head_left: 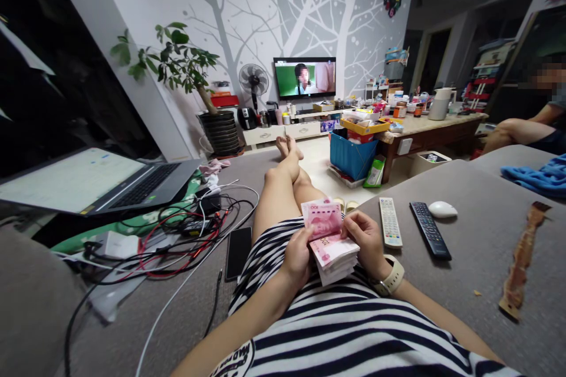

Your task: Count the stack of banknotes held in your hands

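Observation:
A thick stack of pink banknotes (pixel 332 255) marked 100 is held above my lap, over the striped clothing. My left hand (pixel 297 252) is closed around the stack's left side, with the thumb on top. Several notes (pixel 322 217) are folded up away from the rest and stand with a portrait side showing. Fingers of my right hand (pixel 365 238) are bent and pinched together at the right edge of the notes, where the stack bends. A pale watch (pixel 391 277) is on my right wrist.
On the sofa at right lie a white remote (pixel 390 222), a black remote (pixel 430 230), a white mouse (pixel 443 210) and a brown strip (pixel 522 262). At left are a phone (pixel 238 253), tangled cables (pixel 190 230) and a laptop (pixel 150 182). A person (pixel 526 129) sits at far right.

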The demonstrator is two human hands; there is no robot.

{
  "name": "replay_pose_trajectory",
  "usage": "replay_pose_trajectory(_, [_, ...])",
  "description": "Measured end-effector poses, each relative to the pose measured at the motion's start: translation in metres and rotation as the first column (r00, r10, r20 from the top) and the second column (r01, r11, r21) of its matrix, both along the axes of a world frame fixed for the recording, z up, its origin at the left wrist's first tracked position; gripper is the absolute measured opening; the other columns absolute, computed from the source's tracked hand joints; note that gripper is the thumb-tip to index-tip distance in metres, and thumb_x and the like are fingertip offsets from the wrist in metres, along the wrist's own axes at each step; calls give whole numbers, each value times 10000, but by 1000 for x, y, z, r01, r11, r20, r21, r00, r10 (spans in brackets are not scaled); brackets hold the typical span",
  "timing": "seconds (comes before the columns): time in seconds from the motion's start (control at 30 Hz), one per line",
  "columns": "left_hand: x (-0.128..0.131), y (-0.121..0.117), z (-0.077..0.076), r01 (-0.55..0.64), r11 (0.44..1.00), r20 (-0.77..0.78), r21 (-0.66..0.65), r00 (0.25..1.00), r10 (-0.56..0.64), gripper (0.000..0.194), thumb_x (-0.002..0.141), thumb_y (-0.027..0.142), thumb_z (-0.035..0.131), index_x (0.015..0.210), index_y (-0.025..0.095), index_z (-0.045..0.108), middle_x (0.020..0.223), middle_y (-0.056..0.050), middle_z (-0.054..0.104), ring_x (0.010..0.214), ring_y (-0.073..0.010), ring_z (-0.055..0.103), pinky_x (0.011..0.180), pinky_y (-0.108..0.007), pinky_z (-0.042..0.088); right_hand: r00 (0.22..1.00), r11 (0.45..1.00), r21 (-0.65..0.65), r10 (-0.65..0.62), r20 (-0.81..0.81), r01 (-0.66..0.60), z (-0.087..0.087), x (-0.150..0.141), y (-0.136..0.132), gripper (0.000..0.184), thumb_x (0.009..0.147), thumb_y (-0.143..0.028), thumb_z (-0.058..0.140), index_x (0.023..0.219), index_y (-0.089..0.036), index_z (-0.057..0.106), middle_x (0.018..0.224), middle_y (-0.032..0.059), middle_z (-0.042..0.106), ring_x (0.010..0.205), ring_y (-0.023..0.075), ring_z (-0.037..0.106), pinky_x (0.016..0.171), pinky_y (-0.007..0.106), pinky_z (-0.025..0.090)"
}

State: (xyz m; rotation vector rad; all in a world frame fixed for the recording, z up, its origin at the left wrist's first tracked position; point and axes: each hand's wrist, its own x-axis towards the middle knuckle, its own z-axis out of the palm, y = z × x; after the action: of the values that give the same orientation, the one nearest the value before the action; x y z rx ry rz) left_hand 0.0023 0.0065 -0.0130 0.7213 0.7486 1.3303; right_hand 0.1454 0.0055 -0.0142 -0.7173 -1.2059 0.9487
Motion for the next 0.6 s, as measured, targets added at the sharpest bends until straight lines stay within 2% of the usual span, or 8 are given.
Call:
replay_pose_trajectory(0.13, [-1, -1, 1, 48, 999, -13, 1, 999, -48, 164, 768, 243, 595, 808, 111, 683, 779, -67, 739, 952, -283, 665, 812, -343, 504, 996, 996, -15, -83, -35, 83, 1, -1, 3, 263, 728, -352, 732, 714, -189, 526, 636, -42, 489, 573, 108, 432, 557, 240, 361])
replay_pose_trajectory(0.23, [-1, -3, 3, 70, 998, -18, -8, 997, -70, 166, 733, 257, 636, 797, 110, 680, 768, -74, 738, 910, -283, 676, 799, -349, 510, 992, 995, -18, -95, -82, 94, 2, -2, 6, 306, 681, -329, 769, 776, -197, 511, 679, -49, 470, 600, 106, 429, 565, 231, 362])
replay_pose_trajectory(0.4, [-1, -4, 5, 51, 999, -40, -18, 998, -52, 219, 647, 299, 717, 746, 109, 672, 723, -91, 727, 781, -252, 690, 783, -362, 516, 998, 998, -27, -54, 16, 54, -1, 0, 8, 285, 741, -360, 711, 671, -179, 503, 633, -41, 455, 586, 106, 397, 556, 236, 337])
replay_pose_trajectory(0.53, [0, -3, 5, 52, 999, -1, 0, 999, -52, 218, 673, 306, 709, 781, 119, 683, 745, -83, 731, 875, -263, 680, 812, -356, 506, 996, 997, -20, -68, 53, 69, -2, 1, 7, 296, 766, -368, 681, 625, -174, 507, 599, -38, 452, 574, 106, 375, 552, 242, 320])
replay_pose_trajectory(0.6, [1, -3, 6, 14, 1000, 12, 3, 1000, -14, 230, 705, 340, 687, 783, 124, 685, 773, -75, 735, 926, -272, 668, 820, -356, 502, 997, 998, -8, -69, 47, 69, -2, 1, 7, 290, 770, -360, 677, 619, -175, 512, 590, -40, 448, 566, 105, 371, 548, 241, 315])
